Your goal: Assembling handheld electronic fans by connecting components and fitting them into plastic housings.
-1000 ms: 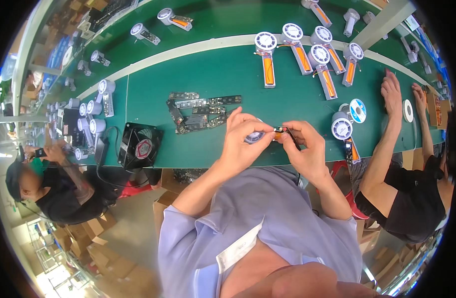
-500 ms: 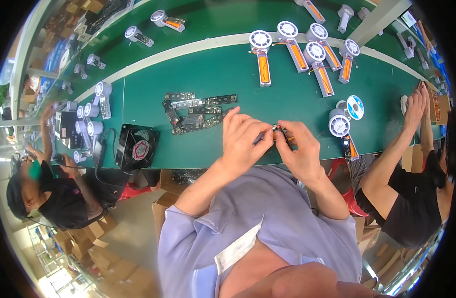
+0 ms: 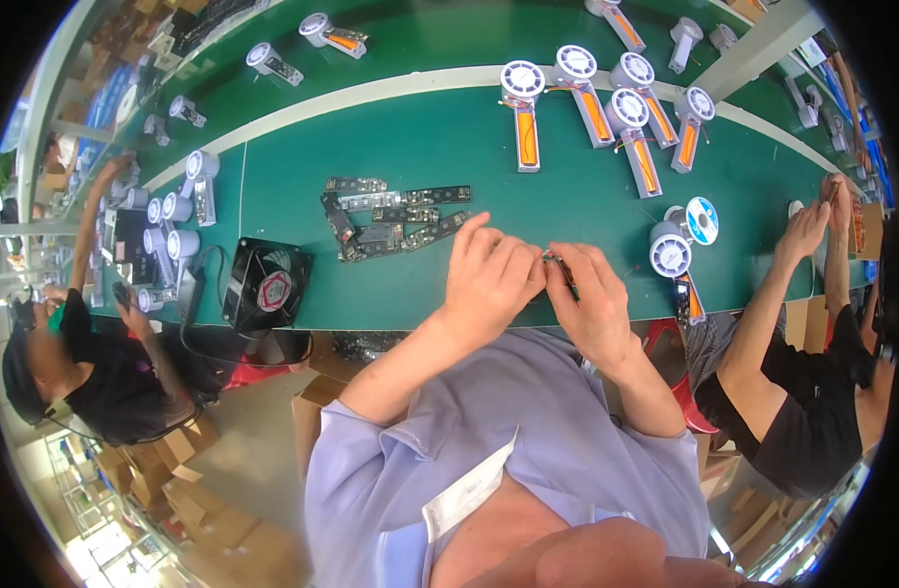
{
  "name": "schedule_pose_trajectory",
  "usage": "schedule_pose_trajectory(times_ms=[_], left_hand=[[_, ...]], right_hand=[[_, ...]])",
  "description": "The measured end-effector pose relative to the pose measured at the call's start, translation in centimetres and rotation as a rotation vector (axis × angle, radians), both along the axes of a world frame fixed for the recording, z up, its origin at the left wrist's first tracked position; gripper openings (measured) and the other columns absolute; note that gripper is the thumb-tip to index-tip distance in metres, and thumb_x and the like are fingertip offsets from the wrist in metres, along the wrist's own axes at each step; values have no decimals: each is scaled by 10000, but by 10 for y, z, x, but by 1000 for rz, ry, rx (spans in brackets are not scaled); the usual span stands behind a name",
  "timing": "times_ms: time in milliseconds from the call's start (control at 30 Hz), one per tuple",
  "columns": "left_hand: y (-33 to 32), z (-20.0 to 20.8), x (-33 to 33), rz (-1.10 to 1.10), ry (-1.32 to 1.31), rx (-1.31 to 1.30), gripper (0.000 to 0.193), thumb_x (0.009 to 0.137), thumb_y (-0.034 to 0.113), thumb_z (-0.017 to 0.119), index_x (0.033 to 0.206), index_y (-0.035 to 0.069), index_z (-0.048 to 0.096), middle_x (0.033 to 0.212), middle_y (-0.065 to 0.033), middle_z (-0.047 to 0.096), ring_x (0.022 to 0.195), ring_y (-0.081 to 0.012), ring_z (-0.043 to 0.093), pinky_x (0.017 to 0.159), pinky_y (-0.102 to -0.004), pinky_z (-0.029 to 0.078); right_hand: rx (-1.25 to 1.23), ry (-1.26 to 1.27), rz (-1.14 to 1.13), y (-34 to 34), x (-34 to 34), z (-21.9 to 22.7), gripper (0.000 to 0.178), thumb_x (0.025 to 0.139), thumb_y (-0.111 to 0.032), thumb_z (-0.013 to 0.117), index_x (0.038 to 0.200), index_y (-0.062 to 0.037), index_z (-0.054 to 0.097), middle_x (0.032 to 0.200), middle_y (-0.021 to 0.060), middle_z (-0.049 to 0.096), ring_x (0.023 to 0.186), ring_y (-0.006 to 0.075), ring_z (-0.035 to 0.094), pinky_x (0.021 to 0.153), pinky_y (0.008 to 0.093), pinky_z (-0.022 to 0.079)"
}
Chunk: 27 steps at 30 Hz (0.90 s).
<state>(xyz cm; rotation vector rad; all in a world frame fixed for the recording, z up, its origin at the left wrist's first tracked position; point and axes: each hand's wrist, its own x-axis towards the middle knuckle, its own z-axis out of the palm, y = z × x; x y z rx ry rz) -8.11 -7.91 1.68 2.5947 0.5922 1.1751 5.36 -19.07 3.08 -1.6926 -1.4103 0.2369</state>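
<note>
In front of my chest, close to the near edge of the bench, both my hands come together. My right hand point(image 3: 594, 299) is closed on a small dark strip point(image 3: 565, 274) that looks like a circuit board, mostly covered by the fingers. The fingers of my left hand point(image 3: 490, 279) pinch right beside it, meeting the right fingertips; what they grip is too small to make out. Beyond my left hand lies a loose pile of dark circuit boards point(image 3: 402, 216). To the right of my hands rests a handheld fan point(image 3: 671, 257) with a circuit board and orange on its handle.
Several handheld fans point(image 3: 523, 83) with orange-filled handles lie at the far side of the green bench point(image 3: 371, 118). A black square fan point(image 3: 268, 284) stands at left, a blue-and-white reel point(image 3: 702, 221) at right. Co-workers sit on both sides, one person's hands point(image 3: 812, 220) at right.
My hands have drawn closer together at the fingertips, and the orange glimpsed between them is now hidden. The view has shifted slightly. The co-worker at left has moved an arm upward.
</note>
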Motion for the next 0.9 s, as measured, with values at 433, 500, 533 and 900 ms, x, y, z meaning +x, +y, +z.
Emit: schedule_pose_trajectory(times_ms=[433,500,533,900], left_hand=[[1,-2,-1,-20,61,11,210,754,-3,788,917,70,678,870,-31,653,832,-234,608,957,-487,554],[1,-5,0,-25,40,27,203,776,4,783,929,74,671,887,-32,654,852,-236,603,953,-493,549],[2,-5,0,-28,41,28,203,776,4,783,929,74,671,887,-32,654,852,-236,603,953,-493,549],[2,-1,-3,-62,24,-76,229,758,0,823,927,83,693,898,-5,681,875,-223,576,1027,-499,473]], right_hand=[[45,-145,37,2,1,-6,340,894,50,749,1219,28,652,1096,177,686,911,353,718,741,416,600],[42,-145,39,1,2,-6,334,897,48,746,1216,28,649,1093,177,685,910,355,716,738,417,600],[10,-104,51,1,5,-4,323,902,43,744,1209,27,646,1089,178,683,907,356,715,735,416,599],[-19,-201,126,11,16,-6,275,889,36,728,1136,26,608,959,156,619,814,339,658,701,419,567]])
